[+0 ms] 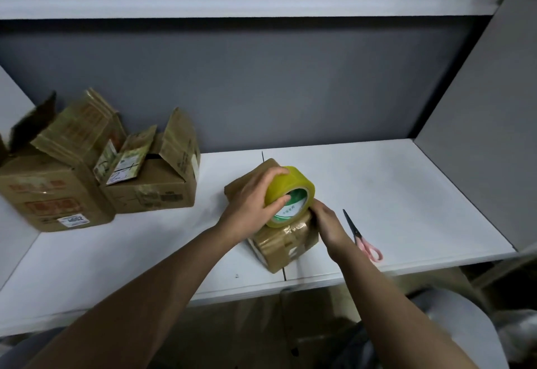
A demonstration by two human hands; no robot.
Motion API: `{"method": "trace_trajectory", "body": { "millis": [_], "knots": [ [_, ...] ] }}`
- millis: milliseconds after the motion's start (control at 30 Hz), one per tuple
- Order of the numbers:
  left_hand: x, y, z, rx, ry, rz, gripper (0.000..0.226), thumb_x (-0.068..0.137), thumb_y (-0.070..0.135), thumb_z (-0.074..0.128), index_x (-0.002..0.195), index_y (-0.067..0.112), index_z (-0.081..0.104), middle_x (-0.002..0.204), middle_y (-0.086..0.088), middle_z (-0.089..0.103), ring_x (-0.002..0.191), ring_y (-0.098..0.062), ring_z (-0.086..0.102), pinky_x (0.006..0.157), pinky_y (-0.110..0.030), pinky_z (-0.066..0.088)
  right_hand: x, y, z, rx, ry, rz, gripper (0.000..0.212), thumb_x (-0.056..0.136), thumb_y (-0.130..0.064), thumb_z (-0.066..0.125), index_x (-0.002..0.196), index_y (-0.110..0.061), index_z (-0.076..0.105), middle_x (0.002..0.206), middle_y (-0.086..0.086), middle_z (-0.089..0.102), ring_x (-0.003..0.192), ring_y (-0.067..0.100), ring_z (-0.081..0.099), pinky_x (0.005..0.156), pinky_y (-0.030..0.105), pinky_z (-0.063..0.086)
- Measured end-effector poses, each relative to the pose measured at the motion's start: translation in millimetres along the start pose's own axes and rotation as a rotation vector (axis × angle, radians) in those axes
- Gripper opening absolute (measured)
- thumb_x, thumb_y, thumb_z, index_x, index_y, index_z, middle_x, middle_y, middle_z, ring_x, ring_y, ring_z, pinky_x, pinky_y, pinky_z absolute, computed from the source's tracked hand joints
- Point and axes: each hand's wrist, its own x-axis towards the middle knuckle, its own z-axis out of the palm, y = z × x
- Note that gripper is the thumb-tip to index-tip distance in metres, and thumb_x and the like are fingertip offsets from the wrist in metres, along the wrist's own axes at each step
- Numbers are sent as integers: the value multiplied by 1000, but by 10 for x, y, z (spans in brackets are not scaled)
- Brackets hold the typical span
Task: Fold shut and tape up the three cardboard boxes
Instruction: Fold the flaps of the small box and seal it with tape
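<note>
Gripping a roll of yellowish packing tape (290, 195), the left hand (252, 205) curls over its outer rim with the thumb hooked into the green-printed core, holding the roll on edge on top of a small cardboard box (280, 238). This small box sits closed near the front middle of the white table (406, 194), its top and sides already wrapped in glossy tape. The right hand (327, 223) is at the roll's lower right edge, just above the box top, with its fingers bent toward the roll; whether they pinch the tape end cannot be told, as the fingertips are hidden. Just to the right of that hand, a pair of pink-handled scissors (361, 236) lies flat on the table, blades pointing away from the person. Well apart on the left side of the table stand two more boxes side by side and touching: a larger cardboard box (55, 197) and a medium cardboard box (151, 190), both with flaps standing up and open.
</note>
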Motion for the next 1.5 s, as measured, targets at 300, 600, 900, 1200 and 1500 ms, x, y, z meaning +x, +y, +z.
{"method": "trace_trajectory", "body": {
  "millis": [300,600,900,1200,1500],
  "knots": [
    [193,135,38,199,-168,-56,36,92,43,53,125,39,39,117,-2,48,106,-22,53,91,-39,47,101,157,145,-63,62,48,34,100,-21,35,92,-1,61,90,10,65,83,16,55,75,30,46],
    [3,178,-358,330,-277,-157,34,87,47,56,120,39,51,117,7,54,111,-15,48,94,-35,43,95,258,297,-291,210,-75,35,102,-31,30,115,-22,62,112,2,67,102,21,59,89,34,45],
    [-211,109,-261,325,-55,-95,41,88,46,56,129,38,52,116,-1,56,108,-19,55,86,-29,46,27,331,27,-1062,-17,-703,53,98,-27,34,150,-15,30,158,-1,25,149,15,9,119,34,18],
    [-215,45,-260,111,-2,-116,51,83,45,66,125,42,38,118,14,55,99,-6,51,77,-19,45,-58,301,63,-1169,-179,-615,80,92,-66,31,154,-20,11,161,-3,13,148,8,3,121,32,9],
    [-507,-113,-399,58,-80,-137,53,84,53,59,128,53,29,132,11,46,110,-10,50,83,-30,54,-85,258,85,-1258,-198,-606,88,89,-70,35,155,-21,5,162,-7,-1,146,4,-10,118,22,-3]
  ]
}}
